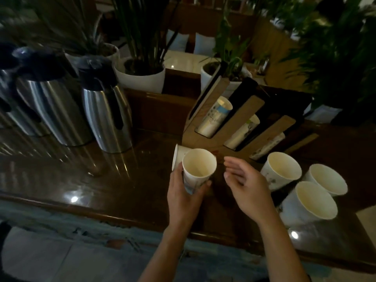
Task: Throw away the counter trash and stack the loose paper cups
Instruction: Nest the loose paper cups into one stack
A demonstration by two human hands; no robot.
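Paper cups are all over the right half of the bench (101,180) right now. Left hand (183,192) is wrapped around one upright cup (198,169), mouth facing up, held just in front of the cardboard cup holder (215,143). Right behind it a tipped cup (177,155) lies on its side, touching or nearly touching the held one, can't say which. Right hand (246,184) is empty, fingers loosely spread, sitting between the held cup and three loose cups (281,169) standing close together near the bench's right edge.

Progress-wise I'd say stacking has barely started: nothing's nested yet as far as I can see, so five cups are left to go. The holder's slots already have sleeves of cups in them. No obvious trash on the bench, and no bin in view, so can't judge that half.

It's dim and blurry. Three steel carafes (105,119) stand on the left; potted plants (142,74) sit behind.
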